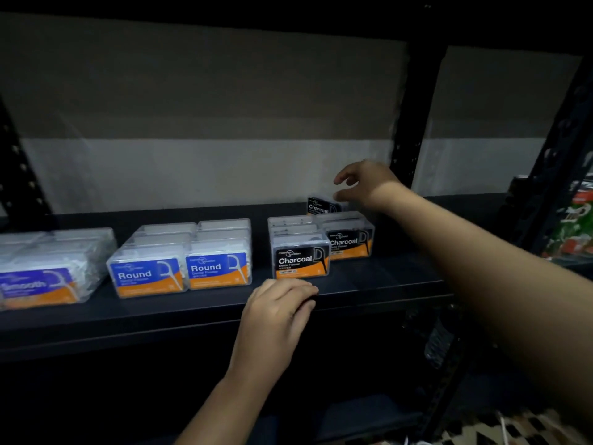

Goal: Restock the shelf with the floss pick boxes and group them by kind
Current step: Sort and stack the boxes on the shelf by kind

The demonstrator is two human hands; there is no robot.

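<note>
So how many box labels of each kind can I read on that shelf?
Smooth: 1
Round: 2
Charcoal: 3
Total: 6 readable labels. The boxes stacked behind them are too hidden to count.

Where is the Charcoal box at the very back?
The back Charcoal box stands on the shelf behind the right Charcoal row, just under the right hand.

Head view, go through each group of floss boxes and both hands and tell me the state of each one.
Smooth boxes: grouped at far left, upright.
Round boxes: two rows, labels forward.
Charcoal boxes: two rows, right one set further back.
Rear Charcoal box: upright, behind the rows.
Right hand: open, above the rear box.
Left hand: fingers curled on the shelf edge.
</note>
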